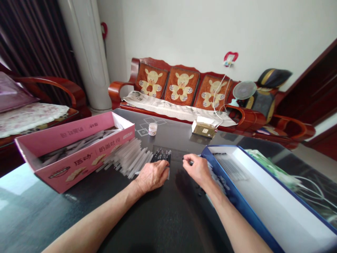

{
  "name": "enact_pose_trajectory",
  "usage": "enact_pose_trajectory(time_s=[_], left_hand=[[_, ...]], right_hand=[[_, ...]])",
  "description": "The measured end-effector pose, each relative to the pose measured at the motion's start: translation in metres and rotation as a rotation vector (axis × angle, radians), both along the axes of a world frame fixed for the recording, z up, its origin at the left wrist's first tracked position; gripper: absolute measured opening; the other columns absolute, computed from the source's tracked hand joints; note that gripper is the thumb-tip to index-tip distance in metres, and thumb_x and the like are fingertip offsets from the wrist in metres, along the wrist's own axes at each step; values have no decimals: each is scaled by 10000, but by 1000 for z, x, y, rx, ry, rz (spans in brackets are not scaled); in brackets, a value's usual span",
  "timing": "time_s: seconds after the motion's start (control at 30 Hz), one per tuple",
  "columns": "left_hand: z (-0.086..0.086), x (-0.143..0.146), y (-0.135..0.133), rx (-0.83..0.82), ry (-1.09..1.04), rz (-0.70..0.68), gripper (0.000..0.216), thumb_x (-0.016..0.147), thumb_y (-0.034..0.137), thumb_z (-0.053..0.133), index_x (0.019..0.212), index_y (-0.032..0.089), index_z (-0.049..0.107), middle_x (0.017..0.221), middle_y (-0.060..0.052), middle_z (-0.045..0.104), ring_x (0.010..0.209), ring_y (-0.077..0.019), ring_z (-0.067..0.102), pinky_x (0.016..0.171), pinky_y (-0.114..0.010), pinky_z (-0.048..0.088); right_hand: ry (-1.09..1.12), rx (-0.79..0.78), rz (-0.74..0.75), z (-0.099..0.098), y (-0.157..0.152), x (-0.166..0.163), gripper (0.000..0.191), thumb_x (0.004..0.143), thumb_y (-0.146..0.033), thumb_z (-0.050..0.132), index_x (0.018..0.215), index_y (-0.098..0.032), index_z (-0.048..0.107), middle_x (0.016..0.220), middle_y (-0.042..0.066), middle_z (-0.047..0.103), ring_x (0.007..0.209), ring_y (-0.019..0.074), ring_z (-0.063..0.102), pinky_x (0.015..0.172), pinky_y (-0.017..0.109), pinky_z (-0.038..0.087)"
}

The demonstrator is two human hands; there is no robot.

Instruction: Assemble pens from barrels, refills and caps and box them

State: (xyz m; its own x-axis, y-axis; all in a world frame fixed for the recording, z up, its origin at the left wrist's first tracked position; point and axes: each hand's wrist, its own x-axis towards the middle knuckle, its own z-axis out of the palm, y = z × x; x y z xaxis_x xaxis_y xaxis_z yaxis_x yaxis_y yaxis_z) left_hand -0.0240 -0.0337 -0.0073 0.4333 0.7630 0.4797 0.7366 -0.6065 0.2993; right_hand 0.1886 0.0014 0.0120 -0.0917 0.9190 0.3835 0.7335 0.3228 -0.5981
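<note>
On the dark table [163, 218], the left hand [152, 175] rests with its grip closed over a row of black pens [162, 155], just right of the clear tubes [129, 158]. The right hand [197, 168] pinches one thin pen [187, 161] beside the blue box [237, 203].

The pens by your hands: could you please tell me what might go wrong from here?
1. The pens lie loose under the left hand; a nudge might roll them across the glossy table.
2. The tubes are heaped unevenly beside that hand and could slide apart.
3. The right hand pinches a thin piece that may slip.
</note>
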Motion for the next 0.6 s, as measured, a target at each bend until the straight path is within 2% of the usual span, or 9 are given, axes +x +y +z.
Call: enact_pose_trajectory(time_s=[0.13,0.23,0.33,0.6], left_hand=[[0,0,0,12,-5,-59,216,933,283,397,1019,171,560,847,-47,614,750,-145,621,658,-235,489],[2,1,-1,13,-15,-97,241,932,251,378,1063,163,561,853,-53,579,729,-138,593,645,-233,484],[5,1,-2,13,-21,-128,254,933,219,357,1078,159,557,873,-62,566,758,-138,579,676,-235,487],[6,2,-2,-26,47,-130,242,936,215,352,1051,170,561,832,-47,543,744,-142,549,678,-240,473]], right_hand=[[709,-383,7,-18,-29,-26,173,667,-347,705,706,-186,654,705,41,706,704,211,665,719,360,518],[1049,-508,37,-26,-39,-34,269,589,-350,788,679,-171,610,692,17,690,669,171,655,721,348,535],[1122,-462,79,-27,-41,-36,300,584,-343,810,756,-174,633,745,7,691,684,151,649,707,323,544],[1005,-366,165,-38,-37,-39,260,704,-375,731,890,-196,702,814,10,698,768,168,653,763,325,543]])
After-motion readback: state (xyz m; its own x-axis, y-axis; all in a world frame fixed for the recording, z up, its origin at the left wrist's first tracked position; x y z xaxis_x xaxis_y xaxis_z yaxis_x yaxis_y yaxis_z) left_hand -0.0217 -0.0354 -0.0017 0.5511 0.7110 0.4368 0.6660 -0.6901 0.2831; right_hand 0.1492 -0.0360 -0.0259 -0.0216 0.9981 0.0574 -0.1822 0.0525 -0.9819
